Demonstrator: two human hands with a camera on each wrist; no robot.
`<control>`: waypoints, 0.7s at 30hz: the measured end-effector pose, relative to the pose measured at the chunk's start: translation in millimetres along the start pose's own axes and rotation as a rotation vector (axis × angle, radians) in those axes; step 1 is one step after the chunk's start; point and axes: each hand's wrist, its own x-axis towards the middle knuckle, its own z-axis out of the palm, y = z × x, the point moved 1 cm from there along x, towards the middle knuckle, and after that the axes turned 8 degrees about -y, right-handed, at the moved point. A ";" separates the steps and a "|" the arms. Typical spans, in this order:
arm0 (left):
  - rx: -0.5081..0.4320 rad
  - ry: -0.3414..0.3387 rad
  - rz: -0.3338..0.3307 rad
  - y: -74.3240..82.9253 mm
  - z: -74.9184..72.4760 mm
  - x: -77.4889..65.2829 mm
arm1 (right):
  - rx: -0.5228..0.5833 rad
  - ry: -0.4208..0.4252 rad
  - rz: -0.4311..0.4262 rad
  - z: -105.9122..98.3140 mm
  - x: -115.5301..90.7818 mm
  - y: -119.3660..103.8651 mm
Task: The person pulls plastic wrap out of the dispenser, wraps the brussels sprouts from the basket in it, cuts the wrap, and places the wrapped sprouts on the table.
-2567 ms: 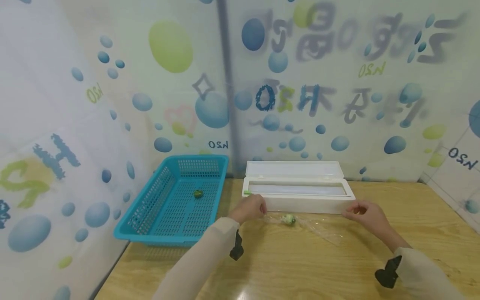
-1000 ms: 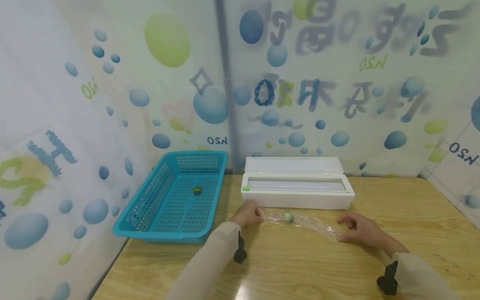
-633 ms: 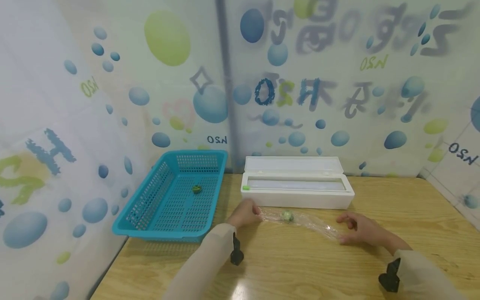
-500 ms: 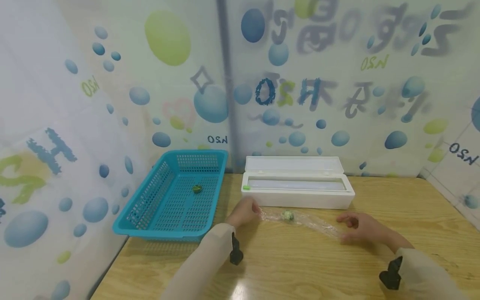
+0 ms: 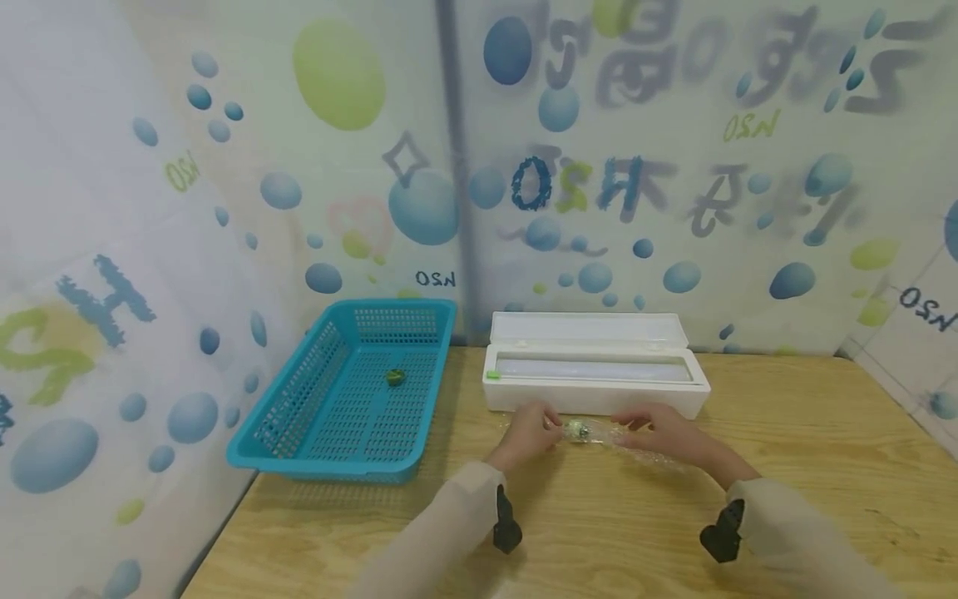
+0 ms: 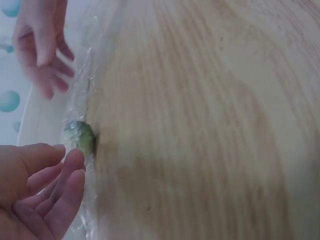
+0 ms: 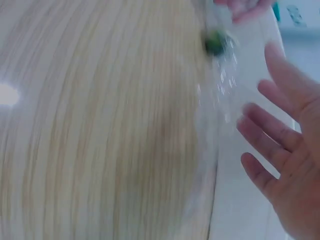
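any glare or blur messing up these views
Yes, some: in the right wrist view, a white glare spot sits on the table at the picture's left edge, and the small green piece near the top is blurred; in the left wrist view, small glints run along the clear wrap; in the head view, a soft shadow lies below the blue basket.

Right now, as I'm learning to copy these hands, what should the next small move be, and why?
Perhaps pinch the clear film beside the green piece with the left hand: its fingertips are close to the piece yet seem to hold nothing. The right hand's fingers are apart and grip nothing either, and film extends past the piece on both sides.
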 end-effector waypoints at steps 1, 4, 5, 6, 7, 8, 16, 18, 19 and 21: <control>-0.023 0.010 0.006 -1.6 3.5 0.6 | 0.008 -0.002 -0.011 2.5 4.7 -2.8; -0.080 0.050 0.026 -3.9 11.4 0.9 | 0.025 -0.002 -0.010 10.8 17.0 -8.2; -0.091 0.065 0.032 -4.3 13.4 1.1 | 0.027 -0.003 -0.011 13.5 20.5 -9.3; -0.102 0.078 0.043 -3.6 14.7 0.9 | 0.036 -0.005 -0.015 15.9 23.4 -10.1; -0.113 0.092 0.044 -3.0 15.7 0.9 | 0.035 -0.003 -0.017 18.3 26.3 -10.4; -0.122 0.104 0.046 -2.2 16.5 0.8 | 0.037 -0.003 -0.014 20.3 28.6 -10.8; -0.064 0.166 0.089 -0.4 17.5 5.6 | 0.047 0.005 -0.028 26.5 39.5 -14.2; -0.078 0.164 0.087 -1.6 16.8 6.0 | 0.059 0.005 -0.010 27.0 40.6 -14.6; -0.090 0.159 0.087 -2.5 16.6 6.3 | 0.060 0.009 0.009 27.2 41.0 -14.3; -0.117 0.128 0.076 -3.6 15.3 6.2 | 0.077 0.016 0.052 27.3 40.6 -14.0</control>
